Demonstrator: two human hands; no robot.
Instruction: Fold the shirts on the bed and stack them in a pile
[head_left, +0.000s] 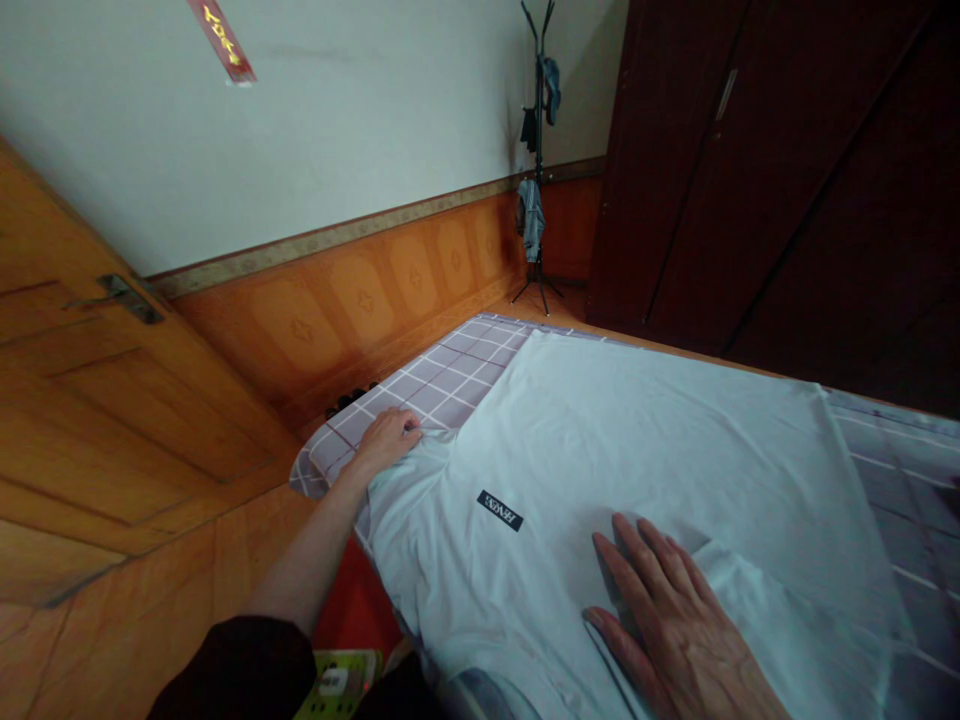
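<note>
A pale shirt (585,430) with a small black label (500,510) lies spread over a checked cloth (450,370). At the shirt's left edge, my left hand (390,438) has its fingers closed on the fabric near the sleeve. My right hand (664,610) rests on the lower right part of the shirt, palm down with the fingers spread. Some folds run through the fabric beside my right hand and along the near edge.
A wooden door (127,400) stands at the left. Behind the checked cloth are a coat rack (538,150) with items hanging on it and a dark wardrobe (750,180). Something red (356,600) is below the near edge.
</note>
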